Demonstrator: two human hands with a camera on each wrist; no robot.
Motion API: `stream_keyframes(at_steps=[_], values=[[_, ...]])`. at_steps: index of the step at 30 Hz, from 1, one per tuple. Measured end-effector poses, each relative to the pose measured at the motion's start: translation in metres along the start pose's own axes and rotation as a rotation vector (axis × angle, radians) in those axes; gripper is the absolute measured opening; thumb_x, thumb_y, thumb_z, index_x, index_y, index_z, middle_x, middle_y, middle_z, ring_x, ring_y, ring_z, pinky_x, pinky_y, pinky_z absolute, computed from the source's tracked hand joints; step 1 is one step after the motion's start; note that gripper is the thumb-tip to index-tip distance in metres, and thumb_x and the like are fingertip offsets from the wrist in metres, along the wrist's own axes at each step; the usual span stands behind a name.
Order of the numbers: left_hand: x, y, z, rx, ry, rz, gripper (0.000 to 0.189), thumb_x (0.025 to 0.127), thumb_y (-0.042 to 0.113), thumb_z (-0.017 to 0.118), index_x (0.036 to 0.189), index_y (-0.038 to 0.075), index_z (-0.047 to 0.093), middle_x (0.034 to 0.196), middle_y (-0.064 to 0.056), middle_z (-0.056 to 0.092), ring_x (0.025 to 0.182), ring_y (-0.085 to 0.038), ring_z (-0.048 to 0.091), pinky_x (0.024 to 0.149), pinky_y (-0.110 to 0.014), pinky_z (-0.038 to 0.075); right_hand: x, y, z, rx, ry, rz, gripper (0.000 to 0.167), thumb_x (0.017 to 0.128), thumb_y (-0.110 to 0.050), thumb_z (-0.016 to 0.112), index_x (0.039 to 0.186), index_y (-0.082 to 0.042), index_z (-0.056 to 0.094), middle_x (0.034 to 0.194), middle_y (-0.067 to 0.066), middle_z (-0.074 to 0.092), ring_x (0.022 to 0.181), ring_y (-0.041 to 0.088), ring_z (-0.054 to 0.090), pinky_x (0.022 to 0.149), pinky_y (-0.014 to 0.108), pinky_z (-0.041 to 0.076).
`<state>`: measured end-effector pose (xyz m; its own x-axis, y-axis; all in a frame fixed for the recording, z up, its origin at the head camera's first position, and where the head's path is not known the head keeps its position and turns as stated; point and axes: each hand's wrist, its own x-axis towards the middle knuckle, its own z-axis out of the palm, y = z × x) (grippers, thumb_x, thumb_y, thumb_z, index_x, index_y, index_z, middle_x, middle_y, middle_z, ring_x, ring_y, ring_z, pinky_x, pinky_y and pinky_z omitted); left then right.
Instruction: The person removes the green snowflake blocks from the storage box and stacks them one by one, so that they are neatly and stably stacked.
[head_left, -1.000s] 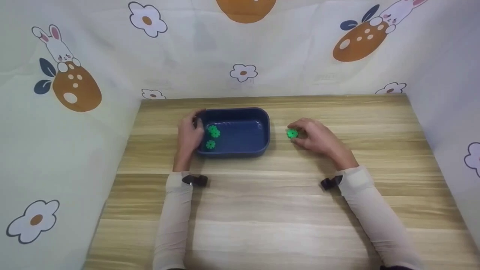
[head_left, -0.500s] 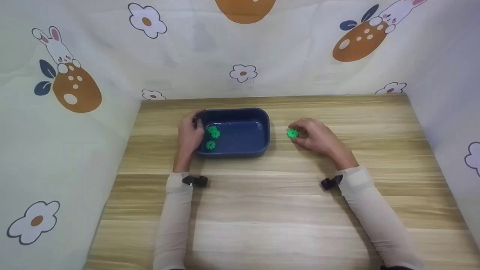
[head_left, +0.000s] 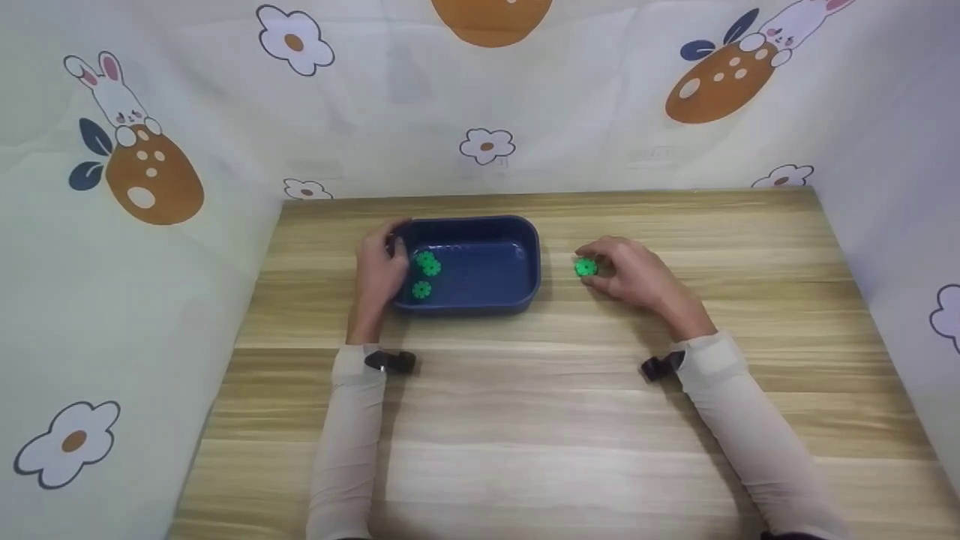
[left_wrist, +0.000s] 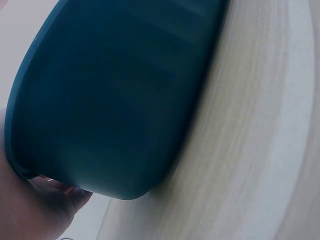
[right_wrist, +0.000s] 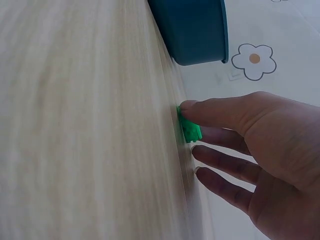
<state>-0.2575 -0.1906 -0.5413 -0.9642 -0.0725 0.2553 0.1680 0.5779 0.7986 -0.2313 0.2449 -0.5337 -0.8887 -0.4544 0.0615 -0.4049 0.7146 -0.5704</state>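
Note:
A dark blue rectangular basin stands on the table in the head view. My left hand grips its left end, thumb over the rim; the left wrist view shows the outer wall of the basin with the hand at its corner. Three green flower-shaped discs lie inside at the left, two overlapping. Right of the basin, my right hand pinches another green flower-shaped disc between thumb and fingers. In the right wrist view this green disc is at the tabletop, partly hidden by the thumb.
The wood-grain table is bounded by pale printed cloth at the back and both sides. A black wrist camera sits on the left wrist and another black camera on the right.

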Motion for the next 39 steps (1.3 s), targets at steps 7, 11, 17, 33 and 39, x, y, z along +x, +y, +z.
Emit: stream_keyframes(at_steps=[7,11,17,33,39], values=[[0.000,0.000,0.000,-0.004,0.002,0.002,0.041,0.101,-0.005,0.054,0.137,0.006,0.073,0.138,-0.018,0.073,0.133,-0.033,0.066,0.117,-0.048,0.053,0.000,0.000,0.000,0.000,-0.005,-0.002,0.047,0.093,-0.021,0.086,0.136,-0.008,0.073,0.121,0.010,0.076,0.107,0.029,0.071,0.097,0.050,0.061],[-0.001,0.001,0.001,-0.001,0.002,-0.003,0.041,0.102,-0.004,0.055,0.137,0.006,0.072,0.139,-0.018,0.072,0.135,-0.034,0.065,0.118,-0.049,0.052,0.000,0.001,0.000,0.000,-0.004,-0.006,0.045,0.092,-0.020,0.086,0.134,-0.008,0.074,0.119,0.009,0.076,0.106,0.029,0.071,0.096,0.049,0.061],[-0.001,0.001,0.001,0.000,-0.005,-0.017,0.041,0.102,-0.003,0.054,0.138,0.007,0.072,0.139,-0.018,0.072,0.135,-0.033,0.065,0.119,-0.048,0.052,0.001,0.000,-0.001,0.003,-0.008,-0.001,0.048,0.093,-0.024,0.086,0.136,-0.008,0.073,0.122,0.010,0.076,0.109,0.030,0.071,0.098,0.051,0.060],[-0.001,0.001,-0.001,0.009,-0.007,-0.006,0.040,0.103,-0.002,0.054,0.138,0.006,0.072,0.141,-0.017,0.072,0.137,-0.033,0.064,0.119,-0.049,0.052,0.017,-0.035,0.003,0.069,0.132,-0.078,0.050,0.099,-0.024,0.079,0.145,-0.008,0.066,0.132,0.012,0.074,0.118,0.031,0.071,0.101,0.048,0.062],[-0.001,0.002,0.000,-0.006,-0.003,-0.002,0.041,0.102,-0.003,0.054,0.137,0.006,0.073,0.139,-0.018,0.072,0.135,-0.034,0.066,0.118,-0.050,0.052,0.030,-0.058,0.010,0.081,0.161,-0.131,0.050,0.100,-0.023,0.078,0.146,-0.009,0.066,0.131,0.012,0.074,0.118,0.032,0.071,0.100,0.047,0.062]])
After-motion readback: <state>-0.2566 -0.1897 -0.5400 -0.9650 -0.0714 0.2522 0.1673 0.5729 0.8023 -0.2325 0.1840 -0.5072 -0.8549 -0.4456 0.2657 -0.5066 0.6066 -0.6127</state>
